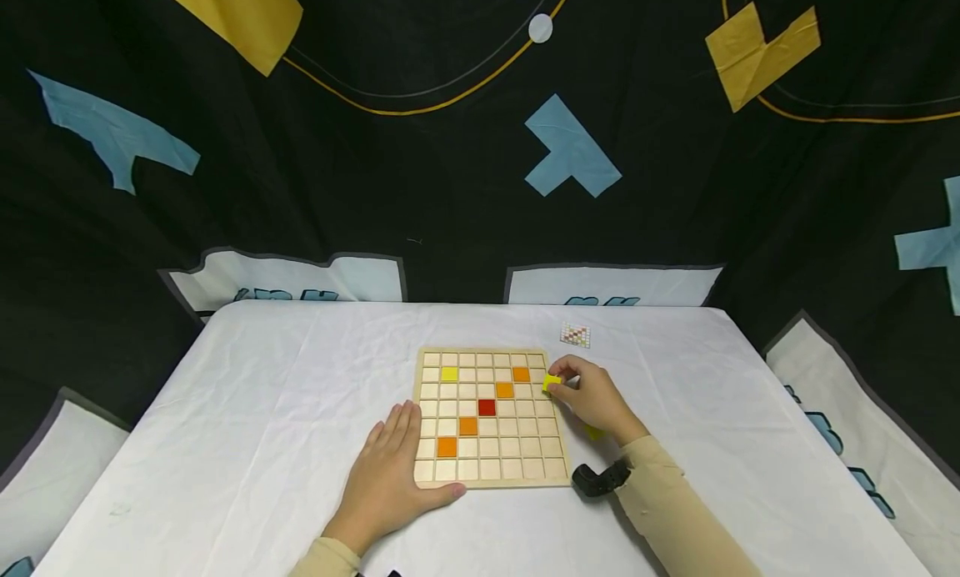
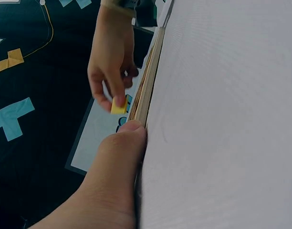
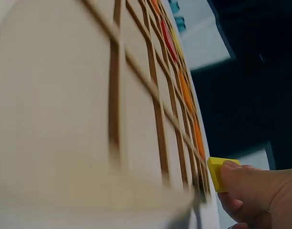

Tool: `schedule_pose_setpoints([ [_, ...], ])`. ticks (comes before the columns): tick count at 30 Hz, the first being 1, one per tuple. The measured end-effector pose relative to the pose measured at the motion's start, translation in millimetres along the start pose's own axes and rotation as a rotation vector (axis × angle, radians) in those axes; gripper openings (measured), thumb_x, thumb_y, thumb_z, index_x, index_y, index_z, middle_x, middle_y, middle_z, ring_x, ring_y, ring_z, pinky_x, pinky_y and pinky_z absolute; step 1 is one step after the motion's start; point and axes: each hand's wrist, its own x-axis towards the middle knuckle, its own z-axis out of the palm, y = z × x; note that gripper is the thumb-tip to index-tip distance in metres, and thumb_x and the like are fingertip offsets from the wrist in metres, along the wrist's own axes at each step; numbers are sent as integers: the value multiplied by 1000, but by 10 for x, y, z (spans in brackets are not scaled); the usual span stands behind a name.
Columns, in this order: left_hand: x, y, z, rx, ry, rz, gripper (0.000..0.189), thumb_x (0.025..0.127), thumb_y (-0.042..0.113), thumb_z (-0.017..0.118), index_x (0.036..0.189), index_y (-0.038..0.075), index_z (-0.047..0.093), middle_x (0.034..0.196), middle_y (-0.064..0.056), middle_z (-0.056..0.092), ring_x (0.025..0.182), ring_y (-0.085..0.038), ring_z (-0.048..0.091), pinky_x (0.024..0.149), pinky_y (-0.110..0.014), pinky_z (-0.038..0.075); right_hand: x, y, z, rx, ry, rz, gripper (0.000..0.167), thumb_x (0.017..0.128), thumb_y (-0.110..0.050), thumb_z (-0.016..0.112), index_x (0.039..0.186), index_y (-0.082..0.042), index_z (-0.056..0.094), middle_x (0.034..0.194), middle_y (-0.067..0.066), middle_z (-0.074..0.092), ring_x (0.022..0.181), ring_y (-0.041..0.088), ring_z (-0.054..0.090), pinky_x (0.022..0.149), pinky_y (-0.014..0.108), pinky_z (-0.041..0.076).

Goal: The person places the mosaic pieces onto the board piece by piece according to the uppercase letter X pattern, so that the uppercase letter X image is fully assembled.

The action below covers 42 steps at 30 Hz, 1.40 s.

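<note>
A wooden grid board [image 1: 492, 483] lies on the white cloth, filled with mostly pale square tiles. One red tile [image 1: 487, 408], one yellow tile [image 1: 449, 373] and several orange tiles [image 1: 468, 426] stand out, the orange and red ones along a diagonal. My left hand [image 1: 393, 477] rests at the board's left side, fingers straight, thumb at its front edge. Between thumb and fingertips, my right hand [image 1: 596, 398] pinches a loose yellow tile [image 3: 216, 174] close over the board's right edge. More yellow [image 1: 594, 433] peeks out beneath the right hand, mostly hidden.
A small card [image 1: 575, 335] printed with a coloured grid pattern lies beyond the board's far right corner. A black strap end [image 1: 600, 479] sticks out from the right wrist near the board's front right corner. Behind the table hangs a black curtain [image 1: 450, 193] with coloured shapes.
</note>
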Motion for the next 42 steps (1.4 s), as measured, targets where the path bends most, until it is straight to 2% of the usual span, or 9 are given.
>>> schedule_pose_setpoints([
  [4,0,2,-1,-1,3,-1,127,70,87,57,153,-5,29,162,-20,27,152,-35,25,122,-53,24,45,-190,188,41,-21,-49,17,88,-14,76,102,-16,67,91,-1,64,76,12,55,67,25,47],
  [10,4,-5,12,6,5,-3,128,70,88,57,153,-5,29,162,-20,26,152,-35,25,122,-53,24,121,-449,453,69,-65,-136,15,89,-16,75,102,-19,68,86,-4,63,81,12,57,77,30,49],
  [18,0,-14,34,16,3,1,129,70,90,54,153,-6,29,162,-20,27,152,-35,25,122,-53,24,194,-656,690,16,-114,-164,13,90,-20,74,102,-20,69,83,-6,62,80,12,56,81,31,49],
  [26,4,-19,31,21,3,1,129,70,90,53,153,-4,28,162,-19,27,152,-34,24,123,-52,23,208,-733,775,-33,-128,-185,13,90,-22,75,101,-21,70,82,-8,61,77,11,55,77,28,48],
  [33,14,-15,29,24,7,7,129,70,91,53,153,-5,29,162,-20,27,152,-35,25,123,-52,24,212,-751,778,-92,-117,-207,13,89,-23,75,101,-21,71,93,-6,63,85,11,57,81,30,50],
  [38,17,-7,24,22,4,9,129,70,91,53,153,-5,29,162,-20,27,152,-35,24,123,-53,24,204,-755,771,-141,-110,-226,14,87,-22,77,100,-20,73,95,-5,62,88,12,56,82,30,49],
  [42,5,-6,15,20,3,2,129,70,90,54,153,-6,29,162,-20,27,152,-35,25,123,-53,24,183,-763,758,-170,-128,-240,16,88,-21,76,104,-18,77,100,-5,65,91,13,57,84,31,50],
])
